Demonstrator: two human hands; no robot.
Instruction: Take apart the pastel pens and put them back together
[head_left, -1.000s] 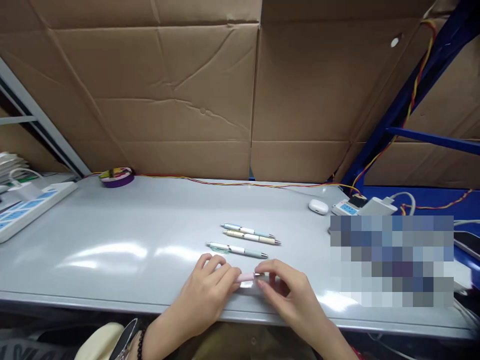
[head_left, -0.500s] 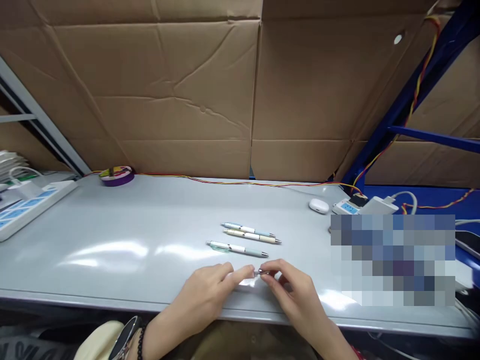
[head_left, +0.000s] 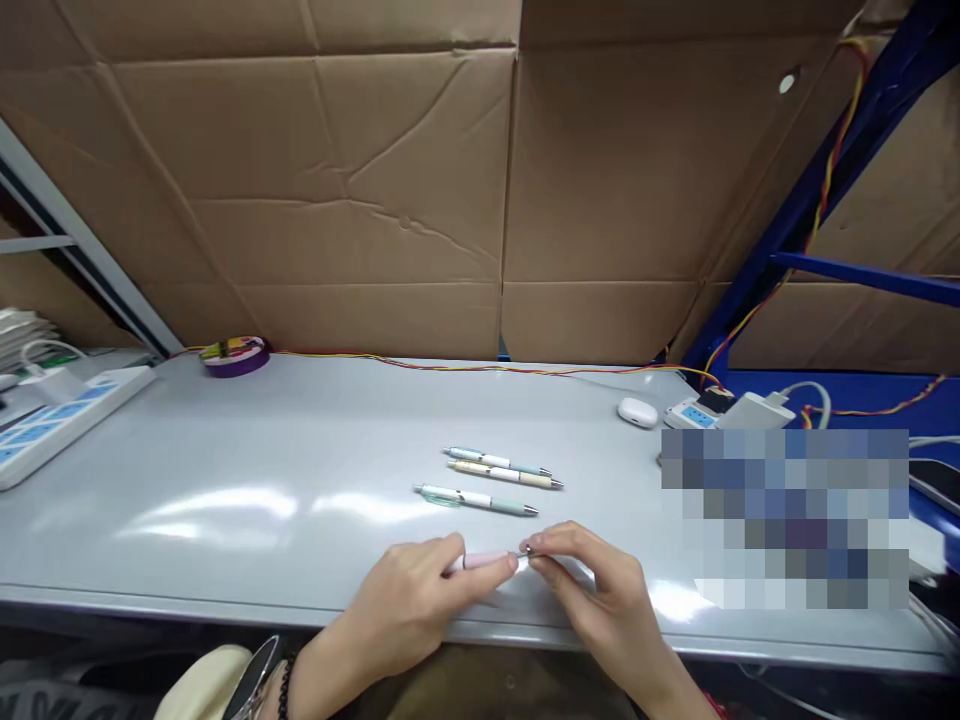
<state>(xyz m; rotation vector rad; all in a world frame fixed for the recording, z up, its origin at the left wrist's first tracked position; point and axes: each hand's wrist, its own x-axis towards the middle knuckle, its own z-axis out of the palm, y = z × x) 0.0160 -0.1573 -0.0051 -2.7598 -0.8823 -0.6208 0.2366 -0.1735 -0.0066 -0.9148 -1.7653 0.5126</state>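
My left hand (head_left: 409,600) is closed around a pale pink pen (head_left: 484,561), which lies almost level and points right. At the pen's right end, my right hand (head_left: 600,590) pinches a small silver tip piece (head_left: 528,550) between thumb and fingertips. A thin stretch shows between the pink barrel and this piece; I cannot tell how firmly they are joined. Just beyond my hands a green-and-white pen (head_left: 476,499) lies on the table. Farther back are a cream-and-white pen (head_left: 504,474) and a blue-and-white pen (head_left: 495,460), close together.
Along the grey table's (head_left: 300,430) back edge runs a red-yellow wire (head_left: 450,367). A purple tape roll (head_left: 235,360) and a power strip (head_left: 71,420) stand left. To the right are a white earbud case (head_left: 638,412), chargers and a pixelated area. Cardboard (head_left: 360,180) walls the back.
The pink barrel now shows between my left fingers, where it was mostly hidden before. Both hands have shifted slightly, with the right one still at the tip. The three lying pens are unmoved.
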